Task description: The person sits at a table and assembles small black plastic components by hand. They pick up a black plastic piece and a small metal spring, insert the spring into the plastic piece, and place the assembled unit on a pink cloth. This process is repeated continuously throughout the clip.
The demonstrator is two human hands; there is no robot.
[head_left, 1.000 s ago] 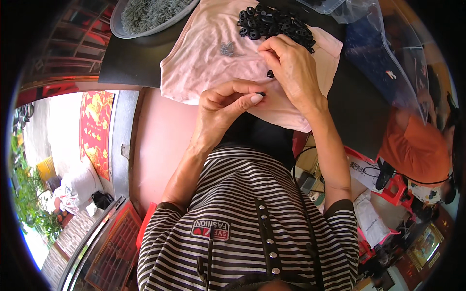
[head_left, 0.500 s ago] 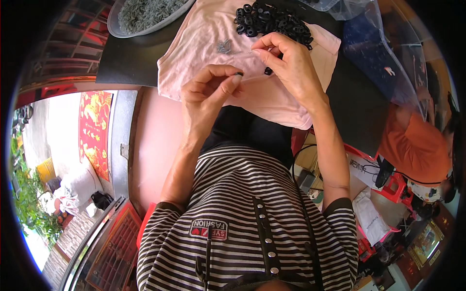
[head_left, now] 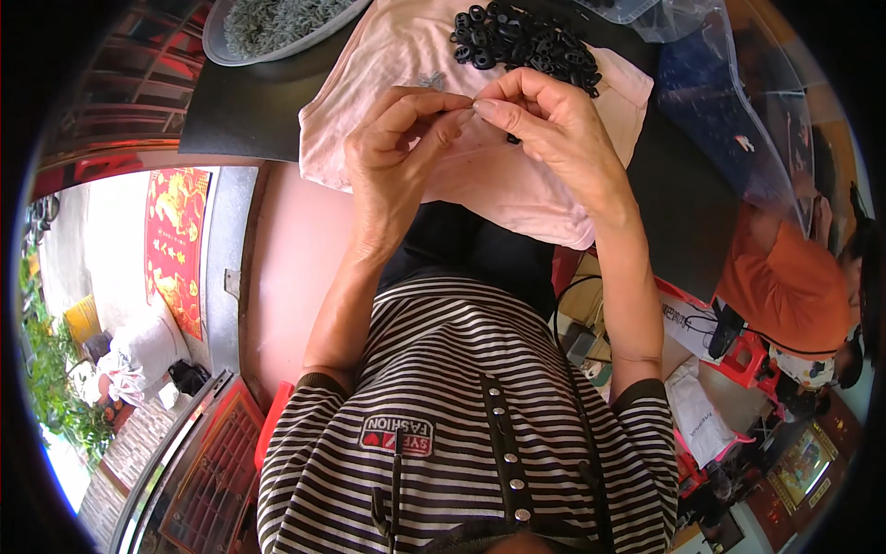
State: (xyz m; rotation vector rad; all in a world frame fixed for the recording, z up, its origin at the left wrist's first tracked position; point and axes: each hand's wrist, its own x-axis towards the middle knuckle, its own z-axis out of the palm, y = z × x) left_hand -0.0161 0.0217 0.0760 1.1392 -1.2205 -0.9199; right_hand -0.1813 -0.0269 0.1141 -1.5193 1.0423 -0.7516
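Black rings [head_left: 526, 42] heaped just beyond our hands on pink cloth [head_left: 517, 185] | left hand [head_left: 401, 152] and right hand [head_left: 554, 129] fingertips meet, pinching something tiny, unclear | step: seemingly joining small part | next needs steady fine grip.

Small street-side workshop: black worktable [head_left: 277, 111], heap of black rings [head_left: 526, 42], tray of metal bits [head_left: 268, 23], co-worker [head_left: 784, 277] alongside.
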